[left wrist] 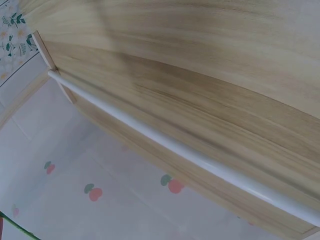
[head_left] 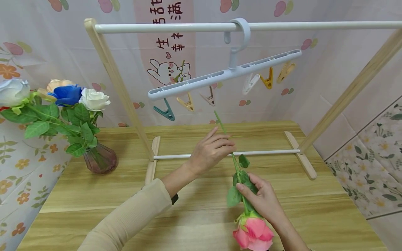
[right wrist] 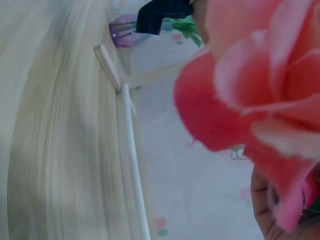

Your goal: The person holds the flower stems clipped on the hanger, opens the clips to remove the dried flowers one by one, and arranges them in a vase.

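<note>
A pink artificial rose (head_left: 253, 233) hangs head down in front of me, its green stem slanting up and away. My right hand (head_left: 265, 199) grips the stem among the leaves, just above the bloom. Farther up, my left hand (head_left: 211, 151) pinches the stem, whose bare end points at the hanger's clips. In the right wrist view the rose bloom (right wrist: 240, 95) fills the right side and hides most of the hand. Only a bit of stem (left wrist: 20, 228) shows in the left wrist view's corner. Above, a pale blue clip hanger (head_left: 191, 83) hangs tilted, with several coloured clothespins.
The hanger's hook loops over the white top bar (head_left: 163, 28) of a wooden rack. A lower white bar (head_left: 171, 157) crosses behind my hands. At the left, a purple glass vase (head_left: 101, 158) holds white, blue and peach roses on the wooden table (head_left: 125, 195).
</note>
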Demonstrator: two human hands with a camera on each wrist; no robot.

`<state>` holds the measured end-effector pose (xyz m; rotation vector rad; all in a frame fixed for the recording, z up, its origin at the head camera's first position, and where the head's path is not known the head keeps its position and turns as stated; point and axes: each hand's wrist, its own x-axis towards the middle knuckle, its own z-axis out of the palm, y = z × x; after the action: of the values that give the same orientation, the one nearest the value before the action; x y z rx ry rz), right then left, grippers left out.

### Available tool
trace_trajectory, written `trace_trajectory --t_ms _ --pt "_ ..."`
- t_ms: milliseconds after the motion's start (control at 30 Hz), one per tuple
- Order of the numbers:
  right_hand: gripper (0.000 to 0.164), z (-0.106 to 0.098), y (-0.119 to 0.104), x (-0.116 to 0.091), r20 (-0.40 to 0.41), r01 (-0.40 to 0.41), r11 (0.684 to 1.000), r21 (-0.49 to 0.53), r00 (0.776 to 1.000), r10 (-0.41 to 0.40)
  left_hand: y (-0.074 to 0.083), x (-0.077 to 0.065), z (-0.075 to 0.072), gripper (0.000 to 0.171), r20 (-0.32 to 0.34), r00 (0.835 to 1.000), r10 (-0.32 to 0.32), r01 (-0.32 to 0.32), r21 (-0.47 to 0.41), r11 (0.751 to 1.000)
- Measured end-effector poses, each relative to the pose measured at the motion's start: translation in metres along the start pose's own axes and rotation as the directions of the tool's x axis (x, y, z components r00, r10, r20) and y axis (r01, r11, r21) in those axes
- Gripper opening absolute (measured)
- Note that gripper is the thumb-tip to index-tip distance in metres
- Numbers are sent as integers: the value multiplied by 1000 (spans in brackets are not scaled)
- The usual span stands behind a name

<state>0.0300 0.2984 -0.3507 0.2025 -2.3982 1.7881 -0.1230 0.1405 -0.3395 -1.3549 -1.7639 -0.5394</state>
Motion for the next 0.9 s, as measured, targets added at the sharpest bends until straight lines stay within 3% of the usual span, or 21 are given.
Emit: trace_trajectory --t_ms 100,200,400,533,767,833,900 --pt "18 0 -1 1 6 27 999 19 1000 -27 0 -2 0 10 3 1000 -10 10 -2 1000" --pt "21 -1 -1 1 12 110 993 53 994 -110 0 -4 0 11 12 1000 -25 25 -11 1000" --pt "35 -1 -2 5 -27 289 952 98 957 -288 1 -11 0 11 29 998 -62 63 -44 997" --pt "41 1 -4 8 -66 290 950 115 956 -284 3 -15 -1 10 36 996 -85 87 -75 993" --pt "26 2 -9 11 -156 186 975 120 974 -167 3 -17 -3 11 61 992 -114 120 -99 988" --pt "29 1 -7 14 -127 223 953 203 971 -200 3 -18 -3 13 63 992 -112 119 -116 986" --pt "35 1 -5 18 -89 292 901 321 956 -279 3 -19 -3 14 66 992 -105 113 -135 984"
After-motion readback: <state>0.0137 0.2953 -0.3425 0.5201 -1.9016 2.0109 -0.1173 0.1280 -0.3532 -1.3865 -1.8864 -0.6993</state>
